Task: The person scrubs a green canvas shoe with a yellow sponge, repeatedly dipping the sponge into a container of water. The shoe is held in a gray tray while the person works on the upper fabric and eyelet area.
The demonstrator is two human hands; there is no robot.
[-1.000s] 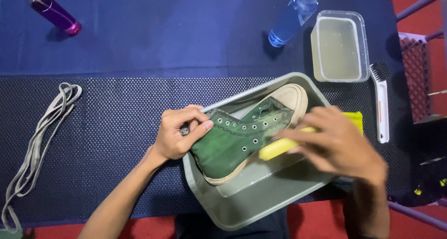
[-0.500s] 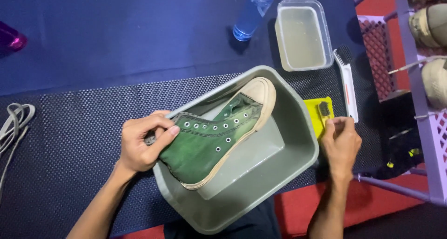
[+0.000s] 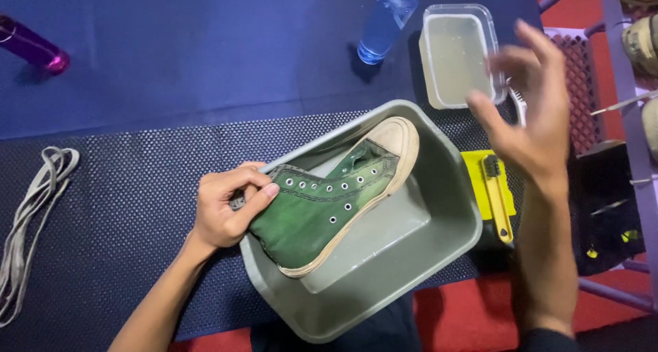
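Head view
Left hand point(image 3: 223, 211): clamped on the ankle collar of the green canvas high-top shoe point(image 3: 327, 204).
Shoe: lying on its side, tilted, in the grey plastic tub point(image 3: 452, 211), toe toward the far corner.
Right hand point(image 3: 538, 119): raised, fingers spread, holding nothing, above the clear rectangular container point(image 3: 454, 54).
Yellow brush point(image 3: 499, 198): on a yellow cloth point(image 3: 475, 170) just beside the tub.
Grey laces point(image 3: 31, 222): far left on the mat.

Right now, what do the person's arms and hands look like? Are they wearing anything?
Both hands, the left hand and right hand, are bare: no gloves, rings or watch show. The forearms are bare too. Only a dark sleeve edge shows on the right arm.
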